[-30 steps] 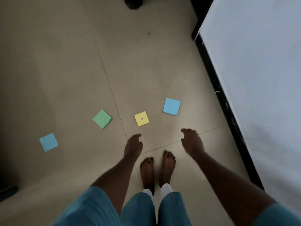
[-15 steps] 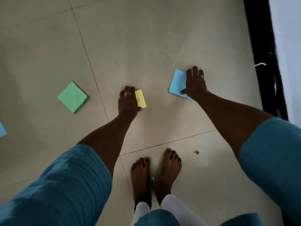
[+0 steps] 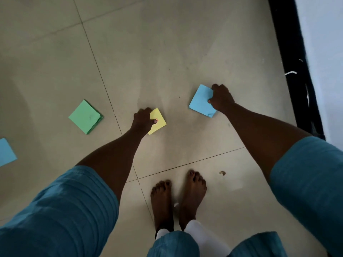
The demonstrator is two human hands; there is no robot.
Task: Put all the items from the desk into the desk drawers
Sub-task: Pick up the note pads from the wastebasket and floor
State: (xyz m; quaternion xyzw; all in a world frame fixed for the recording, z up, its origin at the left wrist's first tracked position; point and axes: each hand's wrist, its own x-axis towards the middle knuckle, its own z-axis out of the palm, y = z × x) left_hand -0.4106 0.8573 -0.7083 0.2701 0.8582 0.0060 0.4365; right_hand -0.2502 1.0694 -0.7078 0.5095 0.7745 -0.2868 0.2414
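I am bent over a tiled floor with square note pads lying on it. My left hand [image 3: 142, 121] is closed on the left edge of a yellow pad [image 3: 158, 121], thumb on top. My right hand [image 3: 221, 98] grips the right edge of a light blue pad [image 3: 200, 101], thumb pressed on its face. Both pads are still at floor level. A green pad [image 3: 85, 116] lies flat to the left, apart from my hands. Another blue pad [image 3: 5, 152] is cut off by the left edge of the view.
My bare feet [image 3: 178, 197] stand together on the tiles just below the hands. A black skirting strip [image 3: 293, 62] and a white wall [image 3: 323, 52] run along the right. A small brown scrap [image 3: 222, 173] lies near my right foot.
My hands went from hovering above the floor to lying flat on the yellow and blue pads, and now their fingers have curled round the pads' edges. The view dropped closer to the floor.
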